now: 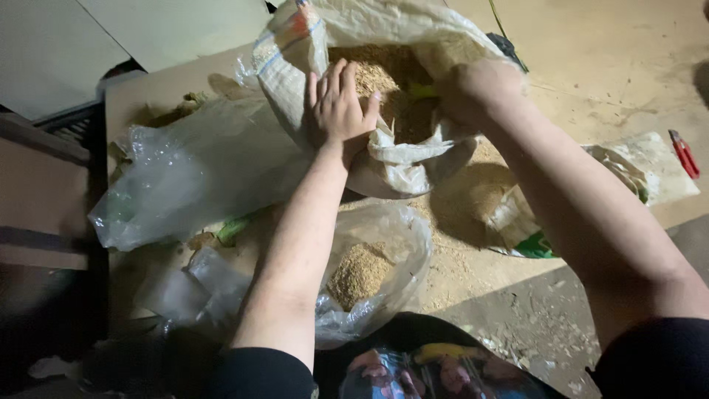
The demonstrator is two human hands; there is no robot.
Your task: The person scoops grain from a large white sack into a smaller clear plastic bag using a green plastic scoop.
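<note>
Head view gives me the big white woven sack (413,159) of tan sawdust lying open on the cardboard-covered floor (170,89). My left hand (338,107) presses flat, fingers spread, on its rim; my right hand (476,92) reaches inside, grip hidden. Nearer me, a clear plastic bag (384,258) holds more sawdust.

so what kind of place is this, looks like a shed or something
Probably a storeroom or work shed floor, not a kitchen. A big woven sack of sawdust-like grain lies open on bare, dusty concrete, with clear plastic bags and spilled material around it.
</note>
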